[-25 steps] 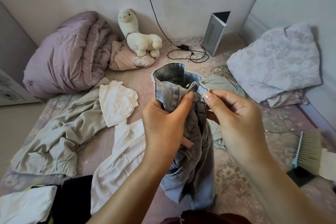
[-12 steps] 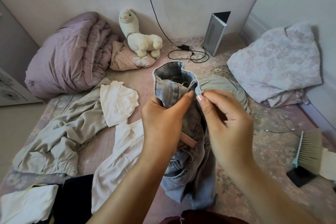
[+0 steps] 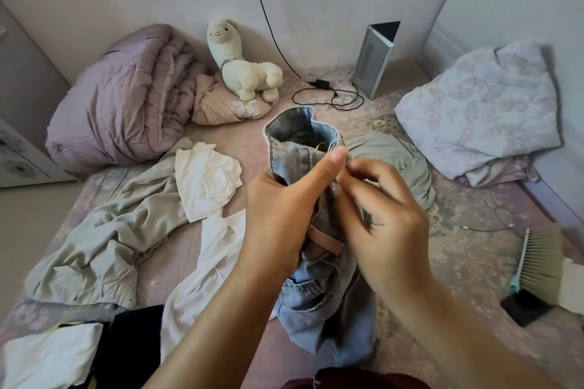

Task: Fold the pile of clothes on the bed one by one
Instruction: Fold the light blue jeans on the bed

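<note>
Left hand grips the light blue denim jeans just below the waistband, thumb pressed up along the front, fingers wrapped behind the fabric. Right hand curled in at the same spot, fingertips pinching the waistband edge beside the left thumb; exact contact partly hidden by the fingers. Jeans held up over the middle of the pink floral bed sheet, waistband opening at top, legs hanging down bunched and touching the sheet near the person. A pink strap-like piece shows between the two hands, can't tell what it is. Left of the jeans on the bed: white garment lying over grey-green crumpled trousers, another white cloth just beside the left forearm. Grey-green garment behind the right hand. Bottom left: dark cloth and white folded piece. Back of bed: rolled purple striped quilt, cream plush alpaca on a pink cushion, black cable, grey panel device upright. Right: pale floral folded bedding, teal-handled brush.
</note>
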Action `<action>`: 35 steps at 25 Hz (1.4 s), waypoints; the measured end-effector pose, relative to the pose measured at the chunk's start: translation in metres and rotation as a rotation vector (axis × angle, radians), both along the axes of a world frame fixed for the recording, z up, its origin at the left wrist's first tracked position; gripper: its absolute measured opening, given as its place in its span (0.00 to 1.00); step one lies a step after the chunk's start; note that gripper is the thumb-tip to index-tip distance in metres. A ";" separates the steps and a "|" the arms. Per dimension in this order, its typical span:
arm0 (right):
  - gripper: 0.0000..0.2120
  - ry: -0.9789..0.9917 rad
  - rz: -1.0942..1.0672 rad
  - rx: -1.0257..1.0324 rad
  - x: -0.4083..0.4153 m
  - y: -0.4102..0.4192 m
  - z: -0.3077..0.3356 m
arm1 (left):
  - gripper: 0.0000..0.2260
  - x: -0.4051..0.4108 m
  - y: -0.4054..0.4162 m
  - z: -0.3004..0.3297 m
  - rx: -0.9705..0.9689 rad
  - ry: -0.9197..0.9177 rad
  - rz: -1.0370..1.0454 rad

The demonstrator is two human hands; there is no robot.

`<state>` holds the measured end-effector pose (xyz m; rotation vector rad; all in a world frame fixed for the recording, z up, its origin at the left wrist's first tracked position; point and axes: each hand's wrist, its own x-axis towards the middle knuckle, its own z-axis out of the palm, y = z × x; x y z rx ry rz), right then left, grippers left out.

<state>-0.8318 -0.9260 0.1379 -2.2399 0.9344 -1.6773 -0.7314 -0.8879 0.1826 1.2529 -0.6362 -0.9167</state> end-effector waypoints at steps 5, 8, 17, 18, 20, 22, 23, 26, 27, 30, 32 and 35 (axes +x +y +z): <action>0.09 -0.167 0.127 0.260 -0.001 0.005 0.003 | 0.06 0.001 -0.002 0.000 0.033 -0.022 0.094; 0.04 -0.307 0.139 0.504 -0.002 0.004 0.009 | 0.06 0.001 -0.001 0.000 0.009 -0.133 0.133; 0.03 -0.181 0.008 0.463 0.003 0.002 0.011 | 0.02 -0.003 0.001 -0.010 -0.114 -0.292 0.180; 0.03 -0.156 0.020 0.496 0.003 0.001 0.010 | 0.01 -0.004 0.002 -0.011 -0.119 -0.306 0.185; 0.02 -0.123 0.033 0.502 0.004 0.001 0.010 | 0.01 -0.004 0.002 -0.013 -0.118 -0.328 0.198; 0.02 -0.117 0.004 0.419 0.007 0.003 0.008 | 0.01 -0.004 0.002 -0.013 -0.108 -0.336 0.216; 0.02 -0.117 -0.010 0.374 0.009 0.004 0.007 | 0.01 -0.004 0.002 -0.013 -0.108 -0.339 0.234; 0.03 -0.108 0.015 0.357 0.011 0.004 0.005 | 0.02 -0.002 0.002 -0.013 -0.119 -0.376 0.260; 0.04 -0.098 0.029 0.389 0.010 0.003 0.006 | 0.02 -0.002 0.003 -0.013 -0.122 -0.402 0.249; 0.02 -0.111 0.055 0.491 0.006 0.001 0.008 | 0.03 0.001 0.003 -0.012 -0.127 -0.430 0.202; 0.02 -0.147 0.044 0.465 0.008 0.002 0.007 | 0.03 0.003 0.004 -0.013 -0.115 -0.400 0.174; 0.04 -0.148 -0.022 0.280 0.017 0.005 -0.001 | 0.04 0.005 0.006 -0.012 -0.074 -0.317 0.121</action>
